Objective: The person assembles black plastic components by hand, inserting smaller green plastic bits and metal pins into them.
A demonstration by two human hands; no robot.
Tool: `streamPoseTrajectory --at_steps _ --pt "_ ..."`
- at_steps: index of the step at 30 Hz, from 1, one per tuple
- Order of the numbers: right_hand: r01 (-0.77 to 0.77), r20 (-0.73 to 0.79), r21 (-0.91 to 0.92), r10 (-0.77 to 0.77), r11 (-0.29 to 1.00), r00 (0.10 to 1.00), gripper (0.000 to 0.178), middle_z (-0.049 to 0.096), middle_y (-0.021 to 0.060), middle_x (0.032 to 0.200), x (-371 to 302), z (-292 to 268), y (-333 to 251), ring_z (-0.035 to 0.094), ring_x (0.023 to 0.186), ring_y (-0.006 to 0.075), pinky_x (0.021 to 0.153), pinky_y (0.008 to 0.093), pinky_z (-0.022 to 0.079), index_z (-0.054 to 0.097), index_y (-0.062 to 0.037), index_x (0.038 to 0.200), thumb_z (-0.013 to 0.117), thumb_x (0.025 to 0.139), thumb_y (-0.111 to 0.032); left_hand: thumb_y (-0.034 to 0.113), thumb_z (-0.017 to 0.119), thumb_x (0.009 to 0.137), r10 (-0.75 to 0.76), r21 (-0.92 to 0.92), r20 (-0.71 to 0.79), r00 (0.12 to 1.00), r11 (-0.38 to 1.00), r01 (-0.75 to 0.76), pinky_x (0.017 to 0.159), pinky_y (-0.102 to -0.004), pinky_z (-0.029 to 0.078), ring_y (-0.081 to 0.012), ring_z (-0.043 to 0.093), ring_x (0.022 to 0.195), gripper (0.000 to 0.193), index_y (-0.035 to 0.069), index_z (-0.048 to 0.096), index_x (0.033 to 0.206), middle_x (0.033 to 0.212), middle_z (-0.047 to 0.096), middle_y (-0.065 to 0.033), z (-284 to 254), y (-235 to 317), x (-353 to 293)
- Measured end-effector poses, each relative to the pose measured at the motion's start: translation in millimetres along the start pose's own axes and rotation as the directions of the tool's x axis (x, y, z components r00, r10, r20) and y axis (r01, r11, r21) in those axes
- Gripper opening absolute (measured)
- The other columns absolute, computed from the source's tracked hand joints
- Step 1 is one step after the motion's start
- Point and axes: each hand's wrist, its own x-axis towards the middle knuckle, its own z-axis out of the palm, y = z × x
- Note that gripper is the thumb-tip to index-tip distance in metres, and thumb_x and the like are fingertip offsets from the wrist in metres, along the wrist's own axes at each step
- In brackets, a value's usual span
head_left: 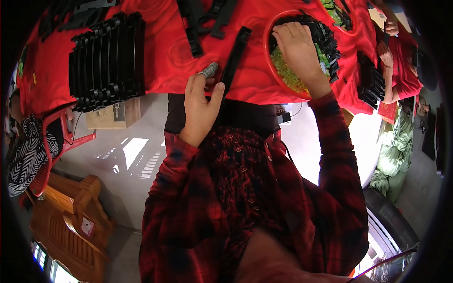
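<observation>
My left hand [202, 106] rests at the table's near edge with fingers curled and thumb apart from them. A grey covering [209, 70] wraps one of its fingertips. The thumb tip touches the lower end of a long black plastic strip [235, 59] that lies slantwise, outside the gap between thumb and fingers. To the right, my right hand [298, 45] reaches into a round red basin [267, 52]. Its fingers are bent together among small black plastic pieces [325, 40]; their tips are hidden. Small yellow-green pieces [288, 73] fill the basin's near side.
A stack of black strips [107, 61] stands at left on the red tablecloth [163, 47]; more loose strips [191, 30] lie at the back. Another basin [339, 14] and a co-worker's arms [389, 70] are at right. Below are a cardboard box [115, 115] and red chair [52, 141].
</observation>
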Motion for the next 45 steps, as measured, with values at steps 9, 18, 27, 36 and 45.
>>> streamPoseTrajectory --at_steps 9,18,27,36,45 --pt "-0.410 0.116 0.698 0.472 0.587 0.874 0.011 0.066 0.0112 0.085 7 -34 -68 0.065 0.072 0.0166 0.064 0.0278 0.051 0.063 -0.0014 0.102 0.066 0.094 -0.009 0.015 0.069 0.089 0.232 0.251 -0.105 0.967 0.947 -0.200 0.082 -0.0413 0.046 -0.0340 0.056 0.090 0.028 -0.002 0.063 0.111 0.103 0.061 -0.0161 5 21 19" --pt "-0.530 0.488 0.847 0.351 0.028 0.799 0.013 0.066 0.0063 0.087 17 -42 -97 0.064 0.079 0.0110 0.072 0.0257 0.052 0.063 0.0007 0.103 0.063 0.097 -0.011 0.013 0.069 0.087 0.317 0.204 0.069 0.946 0.924 -0.324 0.069 -0.0443 0.042 -0.0341 0.052 0.077 0.016 0.002 0.058 0.087 0.080 0.054 -0.0125 14 30 25" --pt "-0.492 0.414 0.867 0.433 0.082 0.801 0.013 0.066 0.0026 0.090 15 -38 -104 0.061 0.080 0.0084 0.072 0.0240 0.050 0.064 -0.0004 0.104 0.065 0.094 -0.009 0.009 0.066 0.088 0.334 0.120 0.031 0.942 0.935 -0.335 0.069 -0.0451 0.044 -0.0356 0.054 0.077 0.012 0.000 0.058 0.089 0.081 0.056 -0.0149 9 42 23" --pt "-0.497 0.335 0.841 0.517 0.212 0.787 0.010 0.067 0.0033 0.085 11 -11 -90 0.061 0.076 0.0108 0.073 0.0273 0.049 0.065 -0.0021 0.104 0.063 0.095 -0.006 0.014 0.071 0.085 0.104 0.301 -0.159 0.982 0.952 -0.052 0.076 -0.0451 0.047 -0.0374 0.058 0.088 0.028 -0.002 0.060 0.105 0.092 0.061 -0.0178 16 11 23" --pt "-0.138 -0.011 0.396 0.155 0.908 0.988 0.015 0.065 0.0024 0.089 9 8 -79 0.059 0.083 0.0222 0.086 0.0354 0.036 0.065 -0.0108 0.100 0.070 0.086 -0.011 0.021 0.075 0.080 0.139 0.479 -0.084 0.987 0.874 -0.082 0.072 -0.0438 0.049 -0.0347 0.061 0.084 0.032 0.001 0.060 0.099 0.089 0.063 -0.0159 26 16 38"
